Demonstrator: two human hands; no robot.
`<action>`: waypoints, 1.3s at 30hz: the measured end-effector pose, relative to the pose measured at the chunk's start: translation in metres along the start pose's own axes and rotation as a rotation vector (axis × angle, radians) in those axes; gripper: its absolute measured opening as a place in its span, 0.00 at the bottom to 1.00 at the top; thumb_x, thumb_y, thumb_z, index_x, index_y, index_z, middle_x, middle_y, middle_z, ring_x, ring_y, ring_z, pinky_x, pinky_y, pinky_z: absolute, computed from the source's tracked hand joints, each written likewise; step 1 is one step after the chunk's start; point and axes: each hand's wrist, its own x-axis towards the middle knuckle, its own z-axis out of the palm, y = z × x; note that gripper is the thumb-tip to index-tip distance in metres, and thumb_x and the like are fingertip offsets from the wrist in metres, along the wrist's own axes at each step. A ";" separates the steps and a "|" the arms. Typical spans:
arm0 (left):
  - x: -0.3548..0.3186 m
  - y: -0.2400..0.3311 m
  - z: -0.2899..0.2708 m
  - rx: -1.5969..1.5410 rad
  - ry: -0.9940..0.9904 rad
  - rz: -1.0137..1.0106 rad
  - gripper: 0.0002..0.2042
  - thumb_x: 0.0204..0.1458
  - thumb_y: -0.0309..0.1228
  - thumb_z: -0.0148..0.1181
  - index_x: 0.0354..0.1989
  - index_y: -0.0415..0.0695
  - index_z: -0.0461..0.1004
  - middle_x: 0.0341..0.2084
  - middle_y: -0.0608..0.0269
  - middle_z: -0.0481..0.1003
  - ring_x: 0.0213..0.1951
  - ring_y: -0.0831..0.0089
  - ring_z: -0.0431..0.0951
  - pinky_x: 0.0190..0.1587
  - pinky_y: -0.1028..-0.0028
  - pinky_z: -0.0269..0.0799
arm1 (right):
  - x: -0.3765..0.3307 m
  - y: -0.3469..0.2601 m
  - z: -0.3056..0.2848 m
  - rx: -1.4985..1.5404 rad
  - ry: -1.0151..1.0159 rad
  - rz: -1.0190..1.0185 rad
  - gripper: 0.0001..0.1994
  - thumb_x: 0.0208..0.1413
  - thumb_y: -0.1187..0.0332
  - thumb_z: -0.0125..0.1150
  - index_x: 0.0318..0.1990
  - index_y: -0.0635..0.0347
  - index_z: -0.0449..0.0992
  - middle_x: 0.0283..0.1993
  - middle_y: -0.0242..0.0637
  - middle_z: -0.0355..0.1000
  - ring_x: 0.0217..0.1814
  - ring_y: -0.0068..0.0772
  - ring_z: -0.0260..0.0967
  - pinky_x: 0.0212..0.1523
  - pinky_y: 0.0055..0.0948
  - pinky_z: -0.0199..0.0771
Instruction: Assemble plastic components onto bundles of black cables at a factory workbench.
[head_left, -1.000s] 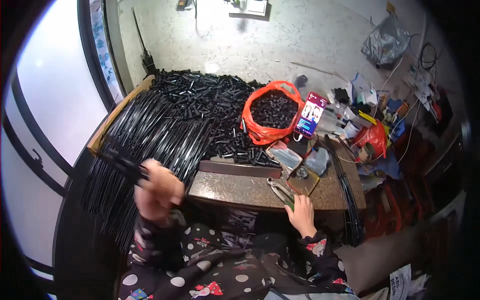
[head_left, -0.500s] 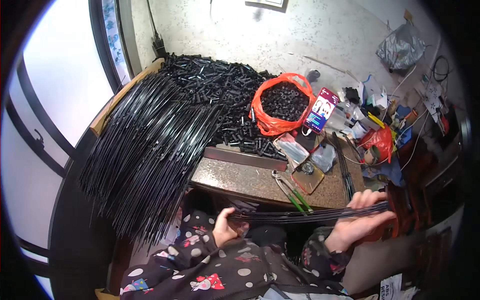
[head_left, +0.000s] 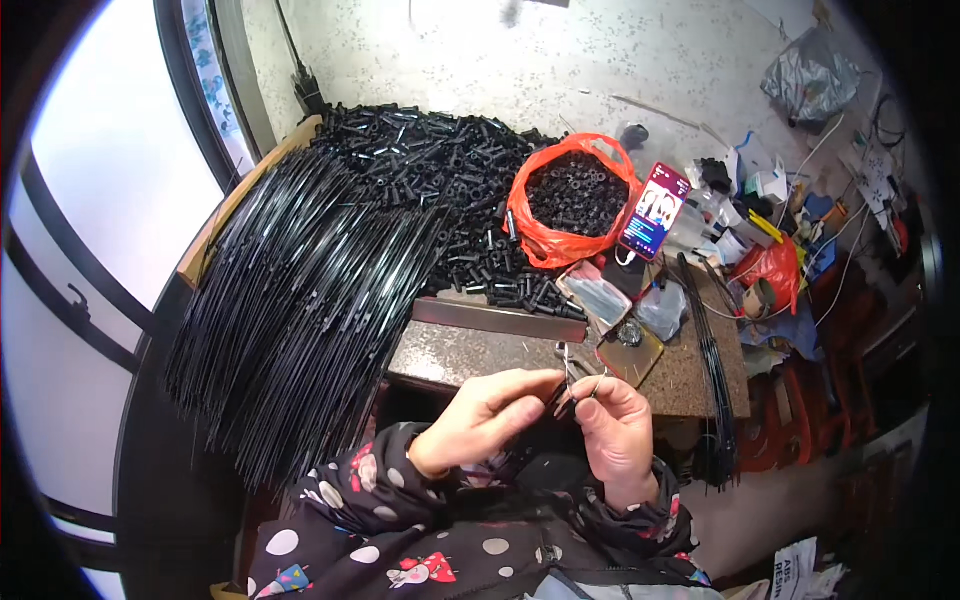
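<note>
Both of my hands meet in front of the table's near edge. My left hand [head_left: 488,420] has its fingers drawn together, pointing right, with the thumb alongside. My right hand [head_left: 615,438] pinches with curled fingers and thumb; a small, thin dark item shows at the fingertips, too small to name. Just beyond the fingertips, the metal head of the pliers [head_left: 563,352] shows on the table, while my hands cover their green handles. A bundle of thin black rods [head_left: 712,370] lies at the table's right side, its ends hanging over the front edge.
A large sheaf of black rods [head_left: 300,320] overhangs the table's left side. Behind it are piled black plastic tubes [head_left: 420,150] and a red bag [head_left: 535,245] of black parts. A lit phone [head_left: 655,212], a plastic case [head_left: 635,362] and clutter stand right.
The rods that were across my hands have left them; a thicker bundle now lies at the table's right. Both hands have come together at the middle, by the pliers.
</note>
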 end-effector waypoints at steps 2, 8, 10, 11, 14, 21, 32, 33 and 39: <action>0.004 0.015 0.002 0.226 0.030 0.035 0.09 0.48 0.25 0.57 0.37 0.35 0.72 0.25 0.58 0.74 0.26 0.74 0.73 0.30 0.78 0.68 | 0.005 -0.006 0.006 -0.222 0.115 -0.030 0.09 0.48 0.72 0.61 0.34 0.68 0.71 0.34 0.37 0.72 0.36 0.24 0.68 0.41 0.23 0.67; 0.014 0.009 0.001 0.054 -0.222 0.293 0.09 0.39 0.29 0.67 0.25 0.40 0.73 0.15 0.62 0.70 0.17 0.73 0.71 0.21 0.77 0.64 | 0.002 -0.008 -0.024 -0.031 -0.098 0.046 0.10 0.48 0.68 0.62 0.30 0.67 0.70 0.27 0.42 0.72 0.31 0.31 0.70 0.36 0.28 0.70; 0.040 -0.001 -0.007 -0.054 -0.397 0.231 0.10 0.41 0.31 0.64 0.27 0.37 0.73 0.18 0.60 0.72 0.21 0.70 0.73 0.25 0.77 0.67 | 0.016 -0.001 -0.041 0.051 -0.120 0.032 0.12 0.49 0.66 0.62 0.31 0.66 0.68 0.27 0.39 0.69 0.31 0.30 0.68 0.36 0.28 0.69; 0.064 -0.021 -0.012 -0.102 -0.471 0.192 0.12 0.43 0.33 0.62 0.28 0.36 0.73 0.20 0.59 0.73 0.22 0.68 0.74 0.27 0.77 0.68 | 0.025 0.005 -0.048 0.080 -0.076 0.014 0.13 0.49 0.65 0.62 0.32 0.66 0.68 0.28 0.38 0.68 0.32 0.28 0.67 0.36 0.27 0.68; 0.148 -0.087 -0.007 0.207 -0.020 0.084 0.08 0.46 0.27 0.59 0.31 0.34 0.73 0.23 0.61 0.74 0.27 0.78 0.72 0.30 0.77 0.69 | 0.050 0.016 -0.076 0.088 0.208 -0.030 0.10 0.53 0.68 0.57 0.36 0.66 0.69 0.32 0.35 0.70 0.33 0.22 0.68 0.38 0.22 0.68; 0.281 -0.204 -0.043 1.324 0.252 0.154 0.08 0.43 0.25 0.50 0.30 0.46 0.76 0.34 0.57 0.74 0.38 0.61 0.74 0.32 0.67 0.73 | 0.065 0.019 -0.080 0.109 0.287 -0.048 0.10 0.53 0.69 0.56 0.39 0.66 0.71 0.33 0.33 0.71 0.33 0.21 0.68 0.37 0.19 0.68; 0.268 -0.191 -0.068 0.670 0.334 0.187 0.07 0.45 0.24 0.51 0.32 0.39 0.73 0.23 0.60 0.73 0.25 0.69 0.73 0.29 0.72 0.69 | 0.053 0.015 -0.077 0.022 0.327 -0.086 0.09 0.54 0.71 0.54 0.40 0.66 0.71 0.33 0.34 0.70 0.35 0.25 0.67 0.40 0.24 0.67; 0.257 -0.183 -0.068 0.379 0.412 0.118 0.08 0.47 0.23 0.49 0.34 0.40 0.72 0.21 0.65 0.72 0.22 0.75 0.71 0.24 0.77 0.66 | 0.050 0.015 -0.074 0.035 0.330 -0.084 0.09 0.54 0.71 0.54 0.40 0.66 0.71 0.34 0.34 0.70 0.34 0.25 0.67 0.40 0.24 0.67; 0.135 -0.107 -0.022 -0.817 0.093 -0.440 0.08 0.50 0.23 0.52 0.39 0.37 0.73 0.27 0.64 0.75 0.18 0.86 0.66 0.30 0.82 0.69 | 0.047 0.022 -0.051 0.051 0.243 -0.084 0.08 0.56 0.70 0.51 0.41 0.64 0.69 0.34 0.33 0.69 0.36 0.24 0.66 0.40 0.23 0.65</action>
